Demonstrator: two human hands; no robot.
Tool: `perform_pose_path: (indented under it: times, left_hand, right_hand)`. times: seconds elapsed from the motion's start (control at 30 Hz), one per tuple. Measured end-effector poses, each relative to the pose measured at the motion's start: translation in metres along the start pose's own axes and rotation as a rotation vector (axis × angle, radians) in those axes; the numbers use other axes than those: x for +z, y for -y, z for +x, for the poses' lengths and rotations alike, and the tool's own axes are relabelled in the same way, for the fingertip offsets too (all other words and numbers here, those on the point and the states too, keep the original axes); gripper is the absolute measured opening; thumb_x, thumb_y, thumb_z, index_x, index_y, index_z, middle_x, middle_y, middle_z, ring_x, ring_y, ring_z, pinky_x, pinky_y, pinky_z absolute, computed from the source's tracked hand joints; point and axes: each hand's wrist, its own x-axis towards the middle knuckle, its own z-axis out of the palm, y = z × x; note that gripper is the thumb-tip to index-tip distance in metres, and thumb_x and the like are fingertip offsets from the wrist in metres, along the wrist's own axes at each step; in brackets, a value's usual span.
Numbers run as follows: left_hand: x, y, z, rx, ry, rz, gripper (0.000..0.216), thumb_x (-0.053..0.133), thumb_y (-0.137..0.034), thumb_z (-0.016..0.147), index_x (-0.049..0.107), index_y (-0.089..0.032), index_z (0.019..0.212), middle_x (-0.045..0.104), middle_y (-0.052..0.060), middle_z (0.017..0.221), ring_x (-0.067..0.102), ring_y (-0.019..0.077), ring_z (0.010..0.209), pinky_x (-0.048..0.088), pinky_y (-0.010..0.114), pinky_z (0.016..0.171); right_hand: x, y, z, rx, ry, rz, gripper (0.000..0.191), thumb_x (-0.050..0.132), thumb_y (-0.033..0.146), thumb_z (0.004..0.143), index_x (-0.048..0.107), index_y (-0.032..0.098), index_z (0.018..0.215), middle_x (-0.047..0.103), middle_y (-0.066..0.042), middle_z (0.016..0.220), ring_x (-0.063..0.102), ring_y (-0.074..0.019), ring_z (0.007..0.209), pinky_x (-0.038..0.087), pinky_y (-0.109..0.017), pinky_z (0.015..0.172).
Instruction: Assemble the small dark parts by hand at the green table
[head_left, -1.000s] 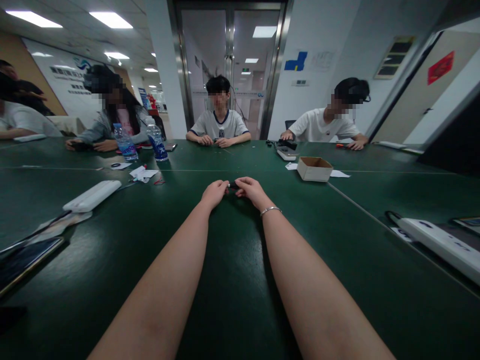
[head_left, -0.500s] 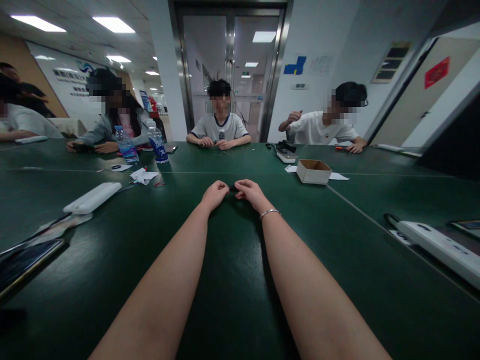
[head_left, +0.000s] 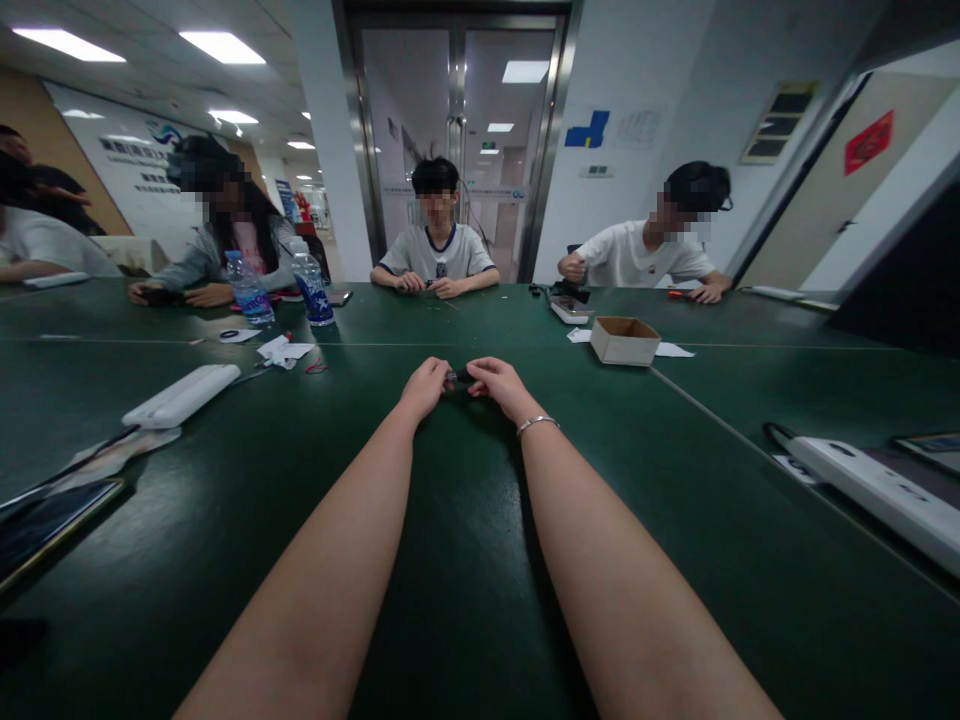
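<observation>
Both my hands meet above the green table [head_left: 465,560], out at arm's length. Between them is a small black object with a grey, metallic-looking end [head_left: 461,375], too small to name for certain. My right hand [head_left: 501,386], below a silver bangle [head_left: 538,424], pinches its black part between thumb and fingers. My left hand [head_left: 425,388] is closed at the grey end, fingertips together. The fingers partly hide where it is gripped.
An open cardboard box [head_left: 625,344] stands ahead to the right. White power strips lie left [head_left: 180,396] and right [head_left: 877,490]. A phone [head_left: 52,530] is near left. Two bottles [head_left: 311,285] stand beyond paper scraps [head_left: 285,351]. Several people sit across the table.
My hands have drawn slightly apart, and the grey end now shows between them. Across the table at right, a person's raised hand has come down. The view has shifted slightly.
</observation>
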Motion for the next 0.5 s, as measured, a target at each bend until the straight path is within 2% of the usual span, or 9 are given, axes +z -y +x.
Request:
perform_pose_path:
  times: [0.2, 0.37, 0.5]
  left_hand:
    - [0.0001, 0.0002, -0.0006, 0.016, -0.025, 0.027, 0.014, 0.052, -0.027, 0.079, 0.059, -0.020, 0.088, 0.065, 0.002, 0.080, 0.059, 0.0148, 0.073, 0.044, 0.027, 0.069]
    - [0.0005, 0.0021, 0.0006, -0.012, -0.003, 0.052, 0.022, 0.045, -0.034, 0.085, 0.059, -0.020, 0.092, 0.063, 0.002, 0.072, 0.058, 0.0151, 0.066, 0.043, 0.028, 0.066]
    - [0.0008, 0.0028, 0.0002, 0.003, -0.017, 0.058, 0.021, 0.052, -0.028, 0.081, 0.060, -0.020, 0.099, 0.066, 0.003, 0.083, 0.060, 0.0152, 0.074, 0.044, 0.027, 0.071]
  right_hand:
    - [0.0005, 0.0005, 0.0004, 0.024, -0.004, -0.006, 0.009, 0.060, 0.007, 0.087, 0.058, 0.014, 0.083, 0.062, 0.003, 0.060, 0.059, -0.0069, 0.044, 0.049, -0.014, 0.043]
    - [0.0011, 0.0011, -0.0004, 0.013, -0.010, -0.007, 0.010, 0.060, 0.006, 0.087, 0.059, 0.015, 0.082, 0.063, 0.002, 0.063, 0.059, -0.0070, 0.044, 0.049, -0.015, 0.044]
    - [0.0008, 0.0016, -0.0014, 0.012, -0.015, -0.013, 0.009, 0.062, 0.007, 0.085, 0.059, 0.014, 0.081, 0.063, 0.001, 0.064, 0.059, -0.0078, 0.045, 0.049, -0.016, 0.044]
